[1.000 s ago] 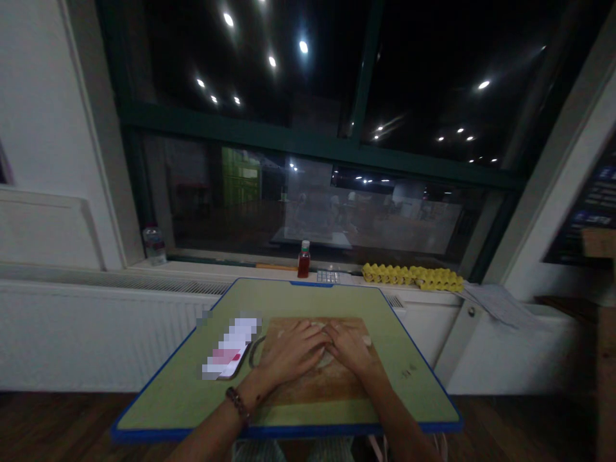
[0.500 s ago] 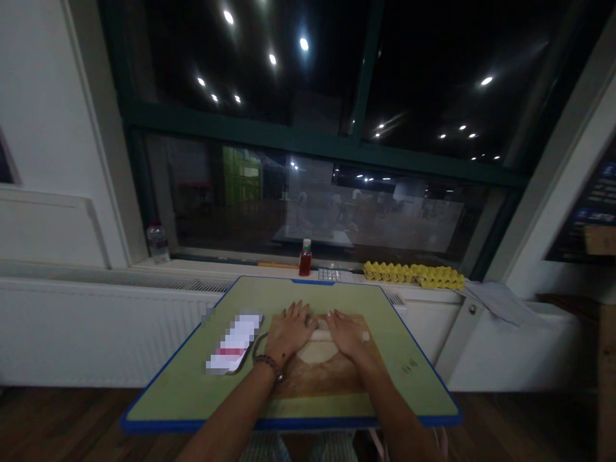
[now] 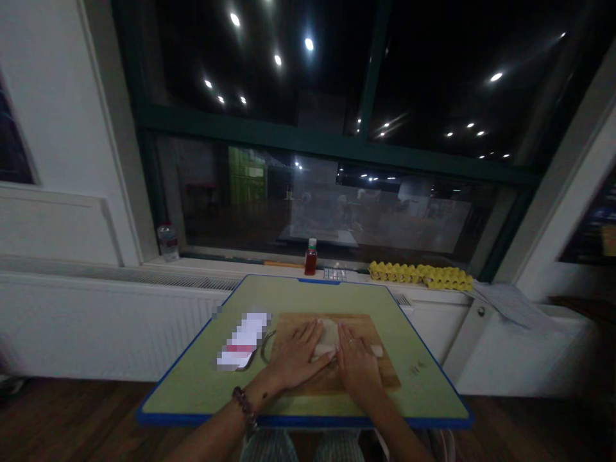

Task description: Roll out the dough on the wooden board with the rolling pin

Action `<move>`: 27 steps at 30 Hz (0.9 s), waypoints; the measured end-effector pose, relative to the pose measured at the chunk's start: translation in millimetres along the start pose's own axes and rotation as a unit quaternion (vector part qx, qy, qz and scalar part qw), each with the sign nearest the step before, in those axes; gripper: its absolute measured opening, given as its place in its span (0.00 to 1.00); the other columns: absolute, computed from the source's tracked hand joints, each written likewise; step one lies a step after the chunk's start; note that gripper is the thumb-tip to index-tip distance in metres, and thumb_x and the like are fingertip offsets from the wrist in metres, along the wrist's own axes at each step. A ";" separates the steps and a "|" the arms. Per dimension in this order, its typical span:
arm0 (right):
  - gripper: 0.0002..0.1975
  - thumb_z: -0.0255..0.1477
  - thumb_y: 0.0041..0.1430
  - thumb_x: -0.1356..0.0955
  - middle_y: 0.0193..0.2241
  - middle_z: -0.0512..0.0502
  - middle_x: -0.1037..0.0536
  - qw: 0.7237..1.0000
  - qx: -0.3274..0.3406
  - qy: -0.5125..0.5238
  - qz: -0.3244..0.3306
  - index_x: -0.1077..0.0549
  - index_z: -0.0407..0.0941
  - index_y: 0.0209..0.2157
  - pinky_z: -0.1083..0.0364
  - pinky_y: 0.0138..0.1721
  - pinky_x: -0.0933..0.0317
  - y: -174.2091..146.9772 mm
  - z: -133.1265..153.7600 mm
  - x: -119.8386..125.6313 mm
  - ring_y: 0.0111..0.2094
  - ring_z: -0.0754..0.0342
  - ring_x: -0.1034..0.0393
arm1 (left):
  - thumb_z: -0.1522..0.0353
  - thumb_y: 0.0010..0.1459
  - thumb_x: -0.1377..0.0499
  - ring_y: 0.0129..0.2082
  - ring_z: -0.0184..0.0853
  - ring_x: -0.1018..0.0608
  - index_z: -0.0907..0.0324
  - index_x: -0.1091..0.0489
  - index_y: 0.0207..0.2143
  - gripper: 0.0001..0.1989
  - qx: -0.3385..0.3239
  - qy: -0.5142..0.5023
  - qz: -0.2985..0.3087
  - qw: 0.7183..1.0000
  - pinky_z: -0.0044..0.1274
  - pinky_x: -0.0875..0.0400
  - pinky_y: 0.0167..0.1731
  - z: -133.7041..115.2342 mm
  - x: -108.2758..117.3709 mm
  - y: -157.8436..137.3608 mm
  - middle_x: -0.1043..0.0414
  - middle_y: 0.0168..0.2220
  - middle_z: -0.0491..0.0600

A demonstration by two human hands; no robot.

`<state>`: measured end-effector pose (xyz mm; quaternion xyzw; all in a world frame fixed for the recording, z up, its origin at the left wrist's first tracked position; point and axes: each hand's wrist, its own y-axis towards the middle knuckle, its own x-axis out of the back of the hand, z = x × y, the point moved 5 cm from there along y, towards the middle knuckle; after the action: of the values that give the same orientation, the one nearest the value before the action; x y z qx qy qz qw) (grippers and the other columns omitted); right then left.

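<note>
A wooden cutting board lies on the small green table, with a flat sheet of pale dough on it. Across the dough runs a light rolling pin, mostly covered by my hands; its right end sticks out. My left hand is open and rests flat over the pin's left part, fingers pointing forward. Pressing on the right part, my right hand lies flat with its fingers stretched out. The thumbs nearly meet in the middle. A beaded bracelet is on my left wrist.
Left of the board lies a phone with a lit screen. On the windowsill behind stand a bottle of red liquid, a yellow egg carton and a clear water bottle. Papers lie at right; a radiator is at left.
Both hands have rolled the pin back toward me, uncovering dough beyond it. The hands have turned slightly inward, and the view has shifted a little to the left.
</note>
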<state>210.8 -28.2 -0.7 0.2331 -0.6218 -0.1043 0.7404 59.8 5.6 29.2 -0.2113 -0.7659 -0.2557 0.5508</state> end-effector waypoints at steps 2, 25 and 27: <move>0.24 0.26 0.67 0.45 0.62 0.35 0.39 1.000 -0.006 0.008 0.025 0.39 0.39 0.62 0.39 0.61 0.45 9.9 -1.9 -0.2 0.63 0.43 0.45 | 0.45 0.64 0.62 0.68 0.42 0.50 0.62 0.53 0.68 0.40 0.021 -0.002 -0.001 1.000 0.35 0.54 0.64 3.6 0.0 9.0 0.54 0.69 0.56; 0.24 0.25 0.64 0.44 0.60 0.35 0.35 0.998 0.037 0.004 0.053 0.35 0.40 0.60 0.41 0.57 0.40 3.7 0.2 11.3 0.59 0.42 0.38 | 0.52 0.65 0.58 0.68 0.41 0.50 0.60 0.47 0.66 0.33 -0.018 0.034 -0.015 0.999 0.37 0.56 0.65 -5.8 -3.7 8.2 0.51 0.68 0.54; 0.24 0.25 0.65 0.45 0.61 0.36 0.36 0.996 0.043 0.015 0.073 0.35 0.41 0.60 0.40 0.57 0.40 4.7 -2.3 9.0 0.60 0.41 0.39 | 0.51 0.65 0.60 0.69 0.39 0.52 0.59 0.49 0.67 0.33 0.002 0.022 0.006 1.000 0.34 0.58 0.65 -1.7 -4.1 13.3 0.53 0.69 0.51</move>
<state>214.3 -27.6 9.1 0.2199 -0.6299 -0.0199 0.7447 70.4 14.8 27.9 -0.2091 -0.7526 -0.2553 0.5698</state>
